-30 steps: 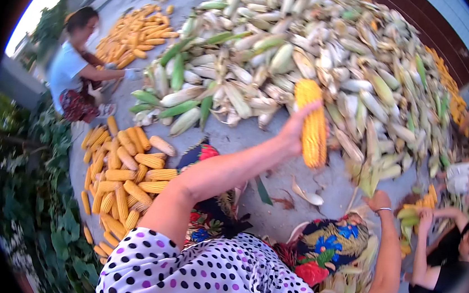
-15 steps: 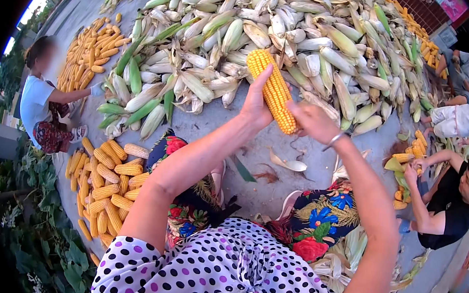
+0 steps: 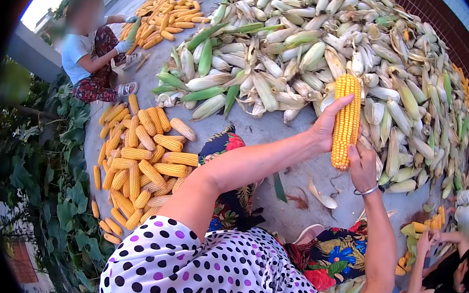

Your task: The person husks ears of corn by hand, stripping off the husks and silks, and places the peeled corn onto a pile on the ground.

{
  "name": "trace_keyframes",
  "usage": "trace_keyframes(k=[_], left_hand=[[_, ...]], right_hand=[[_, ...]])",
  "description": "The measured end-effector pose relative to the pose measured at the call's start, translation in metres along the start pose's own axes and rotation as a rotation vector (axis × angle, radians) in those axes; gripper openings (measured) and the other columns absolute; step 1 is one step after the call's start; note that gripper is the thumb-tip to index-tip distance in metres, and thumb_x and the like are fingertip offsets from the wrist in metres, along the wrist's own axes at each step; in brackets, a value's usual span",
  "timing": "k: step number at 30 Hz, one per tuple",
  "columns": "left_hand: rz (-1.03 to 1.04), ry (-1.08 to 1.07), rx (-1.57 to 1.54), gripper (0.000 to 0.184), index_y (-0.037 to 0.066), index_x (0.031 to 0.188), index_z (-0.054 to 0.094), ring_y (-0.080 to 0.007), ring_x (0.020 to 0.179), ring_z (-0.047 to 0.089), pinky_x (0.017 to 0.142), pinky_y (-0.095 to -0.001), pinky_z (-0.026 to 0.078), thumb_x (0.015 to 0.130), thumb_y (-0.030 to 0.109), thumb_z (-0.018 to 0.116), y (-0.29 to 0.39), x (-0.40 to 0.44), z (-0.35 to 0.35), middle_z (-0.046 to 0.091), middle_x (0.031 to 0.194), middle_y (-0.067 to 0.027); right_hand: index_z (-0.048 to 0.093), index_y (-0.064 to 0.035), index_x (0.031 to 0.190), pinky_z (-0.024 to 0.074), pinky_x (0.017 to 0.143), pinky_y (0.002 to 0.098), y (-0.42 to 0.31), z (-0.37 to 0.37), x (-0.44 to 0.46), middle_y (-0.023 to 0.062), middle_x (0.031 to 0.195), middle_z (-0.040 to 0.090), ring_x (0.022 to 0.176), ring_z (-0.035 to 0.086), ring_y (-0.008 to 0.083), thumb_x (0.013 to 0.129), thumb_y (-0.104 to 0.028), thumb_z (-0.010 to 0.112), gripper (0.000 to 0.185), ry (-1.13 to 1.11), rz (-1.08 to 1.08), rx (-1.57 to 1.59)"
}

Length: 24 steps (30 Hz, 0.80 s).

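Observation:
A husked yellow corn cob (image 3: 346, 123) is held upright in front of me, its kernels bare. Around its left side my left hand (image 3: 327, 123) is closed, thumb lying across the upper kernels. My right hand (image 3: 363, 167) grips the lower end, with the thumb against the kernels and a band round the wrist. Behind the cob rises a big heap of corn in pale husks (image 3: 288, 55). Loose husk pieces (image 3: 322, 194) and brown silk lie on the ground below my hands.
Husked cobs are piled (image 3: 143, 160) to my left. Beyond them a person (image 3: 94, 48) in a light top crouches by another pile of cobs (image 3: 171, 16). At right, a person (image 3: 427, 284) in black handles corn, with someone in pale clothes behind. Green plants (image 3: 56, 180) border the far left.
My view has turned left, so the heap and piles sit further right. The cob is now more upright, still in both hands. The crouching person's hands have moved and now hold a green-husked ear.

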<state>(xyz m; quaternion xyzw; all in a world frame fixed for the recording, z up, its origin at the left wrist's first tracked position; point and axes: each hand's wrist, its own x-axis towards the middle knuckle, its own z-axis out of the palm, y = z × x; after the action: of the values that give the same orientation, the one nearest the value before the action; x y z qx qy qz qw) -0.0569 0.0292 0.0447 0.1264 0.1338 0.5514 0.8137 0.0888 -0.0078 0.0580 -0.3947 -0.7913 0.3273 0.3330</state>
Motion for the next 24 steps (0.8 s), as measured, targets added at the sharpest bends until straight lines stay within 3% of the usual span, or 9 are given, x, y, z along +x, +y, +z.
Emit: trace_keyframes(k=[4,9,12,16,19,22,24], left_hand=[[0.022,0.012,0.025,0.044,0.005,0.094,0.052,-0.0233,0.066,0.057,0.059,-0.0350,0.050,0.080,0.046,0.061,0.002,-0.001,0.001,0.057,0.075,-0.0116],[-0.034,0.014,-0.039,0.048,0.001,0.091,0.050,-0.0218,0.068,0.054,0.064,-0.0345,0.049,0.078,0.046,0.062,0.005,0.004,-0.010,0.053,0.077,-0.0128],[-0.005,0.111,-0.101,0.049,0.001,0.090,0.048,-0.0216,0.069,0.051,0.063,-0.0345,0.048,0.077,0.046,0.063,0.006,0.002,-0.005,0.050,0.078,-0.0116],[0.018,0.105,-0.018,0.050,0.001,0.090,0.048,-0.0204,0.068,0.050,0.063,-0.0346,0.047,0.078,0.048,0.062,0.008,0.003,-0.010,0.049,0.078,-0.0104],[0.030,0.090,0.026,0.050,0.001,0.091,0.048,-0.0210,0.069,0.053,0.064,-0.0352,0.049,0.079,0.048,0.060,0.011,0.004,-0.013,0.051,0.078,-0.0108],[0.073,0.110,0.163,0.050,0.001,0.093,0.050,-0.0228,0.069,0.057,0.063,-0.0355,0.051,0.079,0.047,0.060,0.018,0.003,-0.007,0.055,0.078,-0.0115],[0.058,0.157,0.281,0.049,0.001,0.095,0.051,-0.0242,0.068,0.060,0.062,-0.0357,0.053,0.079,0.046,0.061,0.035,0.004,-0.008,0.058,0.079,-0.0119]], right_hand=[[0.054,0.0006,0.072,0.0386,0.046,0.0377,0.008,0.004,-0.002,0.0163,0.052,0.049,0.047,0.053,0.0298,0.091,-0.017,0.047,0.027,0.101,-0.094,-0.082],[0.053,-0.0014,0.077,0.0383,0.045,0.0406,0.010,0.005,-0.002,0.0173,0.054,0.051,0.047,0.052,0.0330,0.092,-0.017,0.048,0.022,0.239,-0.227,-0.307],[0.050,-0.0007,0.076,0.0375,0.045,0.0316,0.013,0.003,0.002,0.0122,0.052,0.047,0.044,0.048,0.0226,0.093,-0.015,0.045,0.022,0.234,-0.184,-0.343],[0.047,-0.0027,0.074,0.0352,0.045,0.0245,0.005,-0.003,0.000,0.0008,0.052,0.046,0.048,0.044,0.0068,0.095,-0.020,0.045,0.028,0.137,0.101,0.118],[0.046,-0.0022,0.072,0.0368,0.046,0.0260,0.003,-0.006,-0.002,0.0035,0.052,0.046,0.045,0.044,0.0116,0.094,-0.018,0.047,0.028,0.134,0.091,0.101],[0.051,-0.0003,0.073,0.0417,0.054,0.0396,0.023,-0.018,-0.002,0.0141,0.058,0.055,0.053,0.055,0.0326,0.091,-0.023,0.049,0.029,0.100,0.078,-0.192],[0.056,-0.0018,0.070,0.0435,0.057,0.0416,0.074,-0.024,-0.010,0.0129,0.057,0.057,0.055,0.057,0.0328,0.089,-0.027,0.051,0.032,-0.046,0.052,-0.425]])
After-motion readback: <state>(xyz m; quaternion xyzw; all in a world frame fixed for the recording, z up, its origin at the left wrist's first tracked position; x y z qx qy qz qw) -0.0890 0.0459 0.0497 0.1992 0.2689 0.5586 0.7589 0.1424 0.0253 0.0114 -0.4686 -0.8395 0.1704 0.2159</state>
